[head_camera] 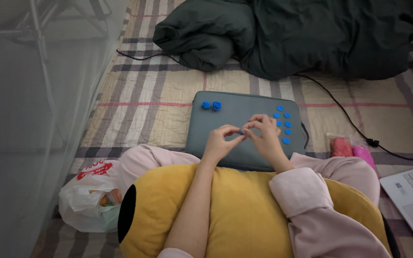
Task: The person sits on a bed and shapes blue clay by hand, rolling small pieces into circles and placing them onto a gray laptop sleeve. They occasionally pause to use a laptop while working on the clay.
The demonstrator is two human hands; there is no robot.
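Blue clay piece (pixel 241 130) between fingertips

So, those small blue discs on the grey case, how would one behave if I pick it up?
The blue discs look thin and tiny, so probably very light. They resemble soft clay, so one may bend or dent under the fingers. Lying flat on the grey case, they should slide rather than roll.

Discs (pixel 283 125) on case (pixel 235 119), right side
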